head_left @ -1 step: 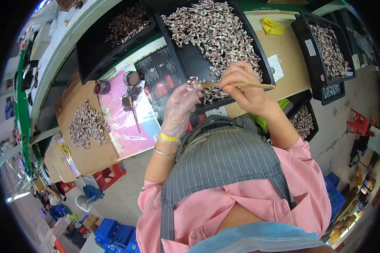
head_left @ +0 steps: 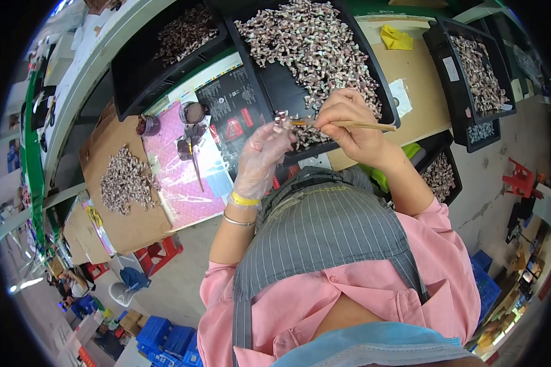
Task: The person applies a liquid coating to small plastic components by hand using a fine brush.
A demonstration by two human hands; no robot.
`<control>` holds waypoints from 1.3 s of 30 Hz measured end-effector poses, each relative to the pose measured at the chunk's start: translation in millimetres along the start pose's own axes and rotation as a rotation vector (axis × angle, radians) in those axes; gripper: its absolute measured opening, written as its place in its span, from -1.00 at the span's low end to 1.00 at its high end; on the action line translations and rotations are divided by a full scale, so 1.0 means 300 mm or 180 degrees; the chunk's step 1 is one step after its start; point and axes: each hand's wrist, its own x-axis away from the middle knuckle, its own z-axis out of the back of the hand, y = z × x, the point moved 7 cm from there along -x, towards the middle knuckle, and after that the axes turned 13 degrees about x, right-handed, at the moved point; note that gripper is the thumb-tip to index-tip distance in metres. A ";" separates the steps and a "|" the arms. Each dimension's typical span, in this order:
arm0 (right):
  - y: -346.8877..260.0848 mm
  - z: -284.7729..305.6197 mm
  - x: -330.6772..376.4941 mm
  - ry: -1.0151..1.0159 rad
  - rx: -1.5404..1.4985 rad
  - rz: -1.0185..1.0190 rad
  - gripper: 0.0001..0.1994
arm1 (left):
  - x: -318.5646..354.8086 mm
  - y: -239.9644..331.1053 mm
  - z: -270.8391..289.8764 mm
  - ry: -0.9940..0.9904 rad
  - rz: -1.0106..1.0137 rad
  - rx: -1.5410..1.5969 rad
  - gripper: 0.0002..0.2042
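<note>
My left hand (head_left: 263, 150), in a thin clear glove, pinches a small dark-and-white figurine (head_left: 280, 120) between its fingertips. My right hand (head_left: 354, 125) is bare and grips a paintbrush (head_left: 364, 125) with a pale wooden handle. The brush tip points left and meets the figurine, or lies right beside it; I cannot tell which. Under both hands is a large black tray (head_left: 278, 85) with many similar small pieces (head_left: 324, 49) heaped toward its far and right sides.
Two paint jars (head_left: 193, 113) stand on a pink sheet (head_left: 171, 159) at left, with a second brush (head_left: 195, 165) lying nearby. A pile of pieces (head_left: 125, 181) covers part of the cardboard. More filled black trays (head_left: 431, 49) stand around. A yellow cloth (head_left: 396, 38) lies at the back.
The figurine in my left fingers sits slightly higher and looks turned a little. My right hand and the brush have shifted very slightly.
</note>
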 end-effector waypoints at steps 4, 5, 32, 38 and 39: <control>-0.031 0.004 -0.028 0.0197 0.0330 0.0208 -0.91 | 0.028 -0.006 0.034 0.0047 0.0121 0.0058 -0.73; -0.034 0.003 -0.029 0.0191 0.0321 0.0218 -0.91 | 0.032 -0.008 0.046 0.0075 0.0209 0.0122 -0.74; -0.024 0.000 -0.082 0.0213 0.0444 0.0008 -0.96 | 0.037 0.030 0.056 0.0189 -0.0118 -0.0255 -0.86; -0.025 -0.027 -0.088 0.0087 0.0488 -0.0112 -0.94 | 0.039 0.033 0.059 0.0234 -0.0180 -0.0497 -0.86; -0.012 -0.017 -0.085 0.0091 0.0481 -0.0106 -0.94 | 0.040 0.038 0.054 0.0240 -0.0186 -0.0502 -0.86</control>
